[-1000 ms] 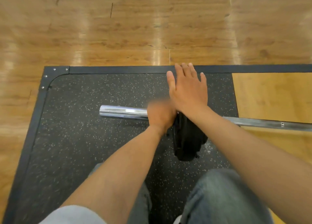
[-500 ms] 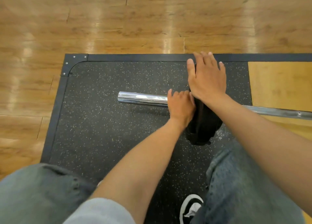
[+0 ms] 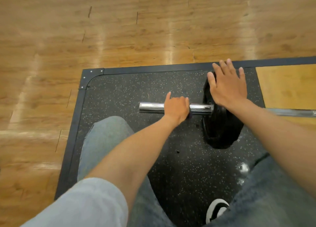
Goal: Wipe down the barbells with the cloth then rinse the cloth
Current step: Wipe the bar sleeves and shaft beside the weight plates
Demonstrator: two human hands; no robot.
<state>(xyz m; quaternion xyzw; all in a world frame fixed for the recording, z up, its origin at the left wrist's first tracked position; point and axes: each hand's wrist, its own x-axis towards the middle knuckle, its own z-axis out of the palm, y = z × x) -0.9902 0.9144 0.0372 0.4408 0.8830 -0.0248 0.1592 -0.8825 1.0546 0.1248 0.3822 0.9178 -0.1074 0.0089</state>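
A barbell lies across the black rubber mat (image 3: 123, 89). Its chrome sleeve (image 3: 150, 107) points left and its thin shaft (image 3: 294, 112) runs off to the right. A black weight plate (image 3: 222, 132) stands on the sleeve. My left hand (image 3: 176, 109) is curled over the sleeve a little left of the plate. A dark sliver of cloth (image 3: 190, 114) peeks out under its right edge; the rest of the cloth is hidden. My right hand (image 3: 227, 88) rests flat on the top of the plate with straight, spread fingers.
The mat has a black frame, with wooden floor (image 3: 119, 30) beyond it and a wood inlay (image 3: 287, 84) to the right. My jeans-clad knees (image 3: 106, 137) and a black-and-white shoe (image 3: 216, 209) are close below the bar.
My left hand has slid left along the sleeve, away from the plate. My right hand stays flat on the plate. The view has shifted, so the bar sits further right.
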